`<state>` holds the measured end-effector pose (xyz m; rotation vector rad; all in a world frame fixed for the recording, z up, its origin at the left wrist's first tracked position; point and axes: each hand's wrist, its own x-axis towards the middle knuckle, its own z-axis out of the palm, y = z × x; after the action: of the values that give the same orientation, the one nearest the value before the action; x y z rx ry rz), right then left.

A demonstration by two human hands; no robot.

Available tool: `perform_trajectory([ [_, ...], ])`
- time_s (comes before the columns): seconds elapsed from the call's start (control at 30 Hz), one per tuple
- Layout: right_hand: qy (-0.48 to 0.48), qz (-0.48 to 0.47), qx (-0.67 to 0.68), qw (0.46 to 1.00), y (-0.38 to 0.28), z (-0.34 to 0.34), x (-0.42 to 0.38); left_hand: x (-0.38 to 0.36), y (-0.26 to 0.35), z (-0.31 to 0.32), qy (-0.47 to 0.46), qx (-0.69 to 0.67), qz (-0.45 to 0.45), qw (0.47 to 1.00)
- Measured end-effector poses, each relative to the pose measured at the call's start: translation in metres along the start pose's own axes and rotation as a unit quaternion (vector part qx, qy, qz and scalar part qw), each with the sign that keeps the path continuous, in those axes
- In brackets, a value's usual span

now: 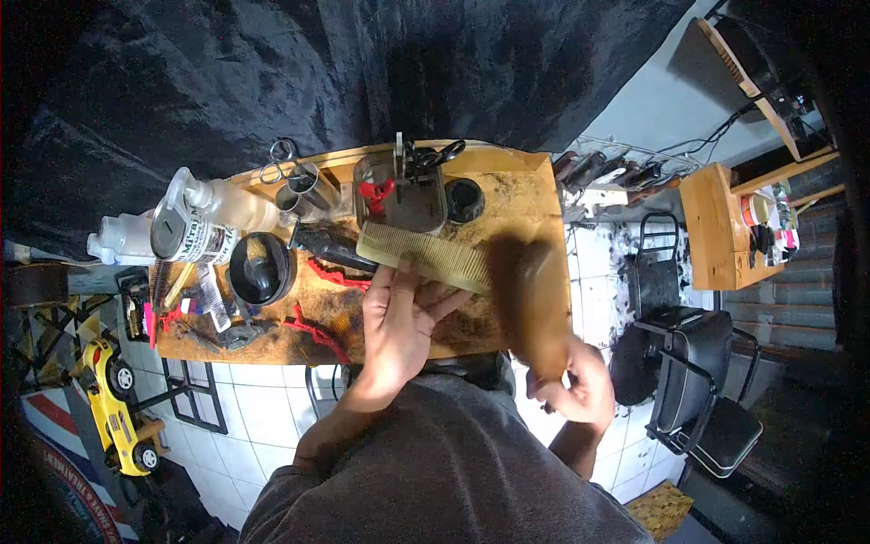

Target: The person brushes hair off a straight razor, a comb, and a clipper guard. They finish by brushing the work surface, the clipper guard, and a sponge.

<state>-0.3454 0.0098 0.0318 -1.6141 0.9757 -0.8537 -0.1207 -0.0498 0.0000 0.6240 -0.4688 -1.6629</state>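
My left hand (397, 319) is closed on a wide, pale yellow comb (424, 256), tilted over the wooden table with its teeth facing up and away from me. In my right hand (582, 392) is a brush (530, 304) with a brown handle, smeared by motion. Its dark bristles overlap the comb's right end in this view. Red hair clips (317, 334) lie just left of my left hand. Behind the comb stands a clear container (399, 204) with scissors (428, 156) and a red clip in it.
Hair clippings dust the wooden table (512, 195). A black bowl (260, 269), a labelled jar (186, 231), bottles (237, 204) and metal cups (313, 190) crowd its left side. A black barber chair (693, 363) stands to the right on the tiled floor, and a yellow toy car (118, 408) lies at left.
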Motion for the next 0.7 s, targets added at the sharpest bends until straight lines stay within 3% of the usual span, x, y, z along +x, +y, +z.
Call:
perform_trajectory([
  [0.07, -0.058, -0.075, -0.097, 0.991, -0.009, 0.003, 0.004, 0.0, 0.006, 0.01, 0.04, 0.031, -0.023, 0.998],
  [0.13, -0.136, -0.044, -0.179, 0.973, -0.016, 0.007, 0.008, 0.0, 0.008, 0.011, 0.04, 0.026, -0.021, 0.999],
  [0.2, -0.119, -0.018, -0.175, 0.977, -0.015, 0.018, 0.009, -0.001, 0.012, 0.015, 0.056, 0.049, -0.047, 0.996],
  [0.27, -0.04, 0.008, -0.154, 0.987, -0.014, 0.022, 0.011, -0.002, 0.011, 0.009, 0.031, 0.048, -0.042, 0.997],
  [0.33, 0.009, 0.068, -0.151, 0.986, -0.017, 0.02, 0.01, -0.004, 0.004, -0.002, -0.006, -0.034, -0.024, 0.999],
  [0.37, 0.056, 0.064, -0.168, 0.982, -0.011, 0.016, 0.01, -0.002, -0.001, -0.009, -0.062, -0.029, 0.014, 0.998],
  [0.4, 0.103, 0.062, -0.185, 0.975, -0.005, 0.01, 0.011, -0.007, 0.001, -0.006, -0.021, -0.003, 0.025, 0.999],
  [0.47, 0.188, 0.185, -0.205, 0.943, -0.005, -0.001, 0.012, -0.005, 0.008, 0.003, -0.021, 0.04, 0.01, 0.999],
  [0.57, 0.332, 0.178, -0.185, 0.908, -0.007, -0.004, 0.023, -0.002, 0.003, -0.004, -0.031, 0.11, 0.016, 0.993],
  [0.7, 0.34, 0.097, -0.182, 0.918, 0.005, -0.005, 0.016, -0.001, 0.0, -0.002, 0.003, 0.151, 0.036, 0.988],
])
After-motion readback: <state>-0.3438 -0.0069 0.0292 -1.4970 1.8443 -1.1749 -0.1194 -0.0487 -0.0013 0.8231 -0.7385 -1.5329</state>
